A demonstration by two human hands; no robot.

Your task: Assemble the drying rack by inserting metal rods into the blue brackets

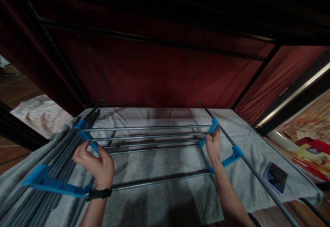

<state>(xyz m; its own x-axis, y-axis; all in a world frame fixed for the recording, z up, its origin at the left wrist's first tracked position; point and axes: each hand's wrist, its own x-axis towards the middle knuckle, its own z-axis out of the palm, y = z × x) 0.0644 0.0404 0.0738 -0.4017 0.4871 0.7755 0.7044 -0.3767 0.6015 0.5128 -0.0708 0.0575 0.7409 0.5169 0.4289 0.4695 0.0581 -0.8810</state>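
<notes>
A partly assembled rack of grey metal rods (154,136) and blue plastic brackets lies on a light towel-like cloth. My left hand (96,163), with a dark band at the wrist, is beside the far left bracket (86,136); its thumb and fingers are apart and curved, with nothing visible between them. The near left bracket (55,182) lies left of that wrist. My right hand (213,144) pinches the far right bracket (213,125), where the cross rods end. Closer to me, the near right bracket (233,156) joins the long right-hand rod (257,175).
Several loose grey rods (60,172) lie bundled along the left side. A phone (275,177) rests on the cloth (160,199) at the right. Beyond the right edge is a red and yellow package (311,158). A dark red fabric panel (160,72) with dark bars stands behind.
</notes>
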